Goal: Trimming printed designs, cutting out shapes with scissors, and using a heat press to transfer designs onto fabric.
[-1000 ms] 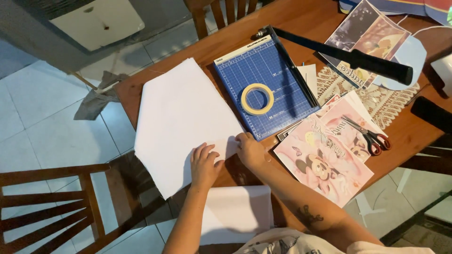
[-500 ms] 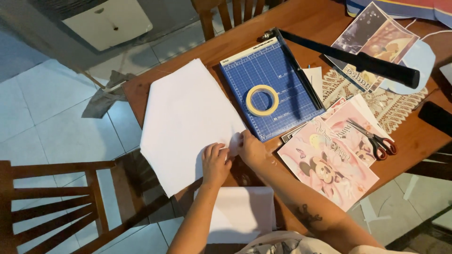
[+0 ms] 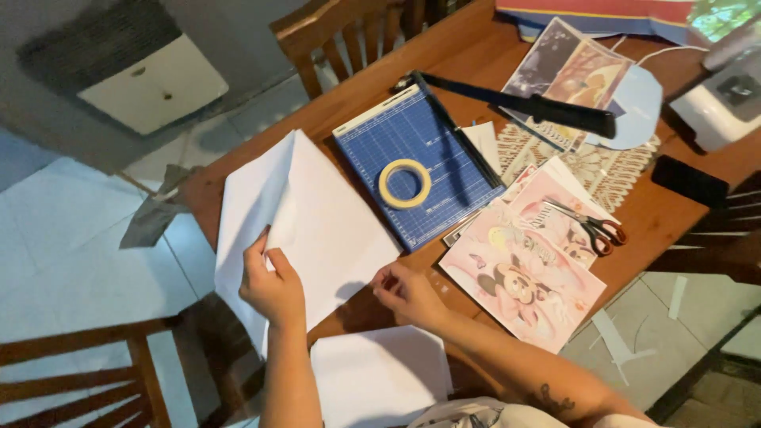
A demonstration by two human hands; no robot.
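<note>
- Large white paper sheet [image 3: 317, 222]: lies over the near-left corner of the wooden table [image 3: 476, 55], its left part overhanging the edge; one layer is lifted along a fold running up to the sheet's top point
- My left hand [image 3: 273, 285]: fingers closed together, pinching the lifted layer of the sheet at its lower left edge
- My right hand [image 3: 408, 293]: loosely curled, fingertips at the sheet's lower right corner, resting on the table; whether they grip the paper I cannot tell
- Second white sheet [image 3: 380, 376]: below the table edge, near my body, between my forearms
- Blue paper trimmer [image 3: 416, 170]: just right of the large sheet, grid-printed bed, its black cutter arm [image 3: 531, 107] swung out to the right
- Roll of tape [image 3: 405, 183]: cream ring lying flat on the trimmer bed
- Pink cartoon printed sheets [image 3: 523, 277]: right of the trimmer, overlapping, reaching the table's near edge
- Scissors [image 3: 590, 226]: dark blades, red-and-black handles, lying on the pink sheets
- Printed pictures [image 3: 567, 67]: far side, partly under the cutter arm
- Lace doily [image 3: 618, 174]: beneath the papers at right
- Black phone [image 3: 690, 182]: flat near the right edge
- Wooden chairs: one at the far side [image 3: 333, 32], one at lower left [image 3: 79, 372]
</note>
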